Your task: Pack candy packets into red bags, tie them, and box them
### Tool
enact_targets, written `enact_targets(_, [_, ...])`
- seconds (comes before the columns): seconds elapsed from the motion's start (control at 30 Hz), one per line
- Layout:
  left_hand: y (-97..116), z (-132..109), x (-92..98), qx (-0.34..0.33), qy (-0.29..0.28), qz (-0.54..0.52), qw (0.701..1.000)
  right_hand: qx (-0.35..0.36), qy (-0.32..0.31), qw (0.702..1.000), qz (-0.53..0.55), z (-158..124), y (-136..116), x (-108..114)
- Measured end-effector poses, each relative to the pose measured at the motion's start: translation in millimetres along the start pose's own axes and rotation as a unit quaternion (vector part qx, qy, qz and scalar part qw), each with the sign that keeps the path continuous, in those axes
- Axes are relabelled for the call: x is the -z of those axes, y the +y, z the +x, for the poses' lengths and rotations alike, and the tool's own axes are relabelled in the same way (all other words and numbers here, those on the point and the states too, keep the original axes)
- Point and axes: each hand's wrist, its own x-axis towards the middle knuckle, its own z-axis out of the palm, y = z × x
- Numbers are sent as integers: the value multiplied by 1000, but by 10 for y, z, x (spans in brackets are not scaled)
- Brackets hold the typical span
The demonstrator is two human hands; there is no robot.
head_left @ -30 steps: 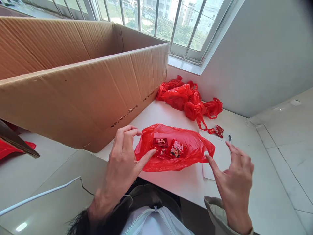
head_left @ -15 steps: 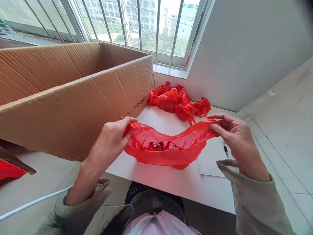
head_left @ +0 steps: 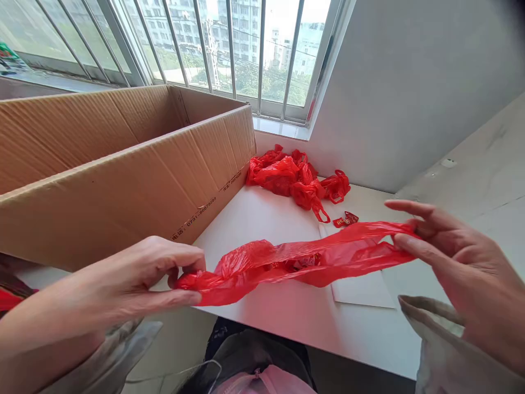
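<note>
My left hand (head_left: 139, 282) pinches one end of one red bag (head_left: 295, 261), my right hand (head_left: 447, 254) the other, fingers partly spread, stretching it above the white table (head_left: 287, 312). One cardboard box (head_left: 123, 169) stands left; a heap of red bags (head_left: 297, 178) lies behind.

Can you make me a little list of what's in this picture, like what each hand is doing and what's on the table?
left hand: pinches one end of the red plastic bag
right hand: pinches the other end, some fingers spread
bag: stretched long between the hands, above the white table, small red packets inside
behind it: pile of red bags, two loose red packets
under the bag: sheet of paper
at the left: big open cardboard box
far side: barred window
</note>
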Motion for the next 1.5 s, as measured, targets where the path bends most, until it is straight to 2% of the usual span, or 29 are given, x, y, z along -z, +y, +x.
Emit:
enact_targets(0.03, [14,5,25,-7,-15,-40,999,12,14,1000,-4,9,-28,28])
enact_targets(0.1, [65,83,47,-37,-25,-157,987,29,0,1000,0,80,-117,41])
enact_targets(0.17, [148,226,11,-58,85,-300,948,39,-44,998,20,192,-226,11])
enact_targets(0.23, [259,376,-68,-56,192,-395,897,66,-48,995,62,296,-320,-33])
enact_targets(0.27, [317,439,-109,-62,224,-417,879,84,-33,992,87,333,-354,-55])
enact_targets(0.33, [416,523,-172,-109,248,-420,866,114,-10,986,124,366,-386,-95])
enact_targets(0.43, [455,565,-205,-188,195,-373,888,122,-20,984,126,332,-351,-146])
enact_targets(0.5, [378,555,-209,-211,156,-353,898,120,-18,985,120,282,-288,-160])
enact_targets(0.57, [225,520,-216,-226,127,-339,904,117,-35,986,110,229,-197,-142])
enact_targets(0.67, [-105,448,-248,-237,94,-286,924,112,-118,985,57,175,21,-81])
enact_targets(0.77, [-445,429,-326,-186,90,-203,957,111,-145,983,31,207,358,-96])
enact_targets(0.87, [-655,551,-450,-166,45,-189,967,57,-186,980,47,356,695,-293])
enact_targets(0.93, [-688,717,-525,-169,17,-187,968,16,-215,975,59,507,821,-512])
enact_targets(1.07, [-577,1099,-595,-128,-2,-222,967,11,-214,966,143,808,744,-976])
enact_targets(1.13, [-501,1224,-613,-99,-8,-296,950,25,-222,957,187,889,620,-1148])
enact_targets(1.2, [-431,1279,-644,-69,4,-383,921,30,-215,955,203,905,515,-1255])
enact_targets(1.3, [-316,1275,-701,-52,52,-483,873,43,-135,961,238,846,433,-1292])
enact_targets(1.37, [-223,1261,-725,-58,84,-549,830,60,-81,962,253,785,401,-1255])
enact_targets(1.43, [-125,1259,-737,-57,96,-606,787,88,-56,974,202,720,356,-1190])
enact_targets(1.47, [-78,1263,-744,-54,95,-620,777,106,-50,982,148,686,322,-1153])
enact_targets(1.5, [-33,1267,-755,-51,92,-617,780,127,-41,987,86,648,279,-1118])
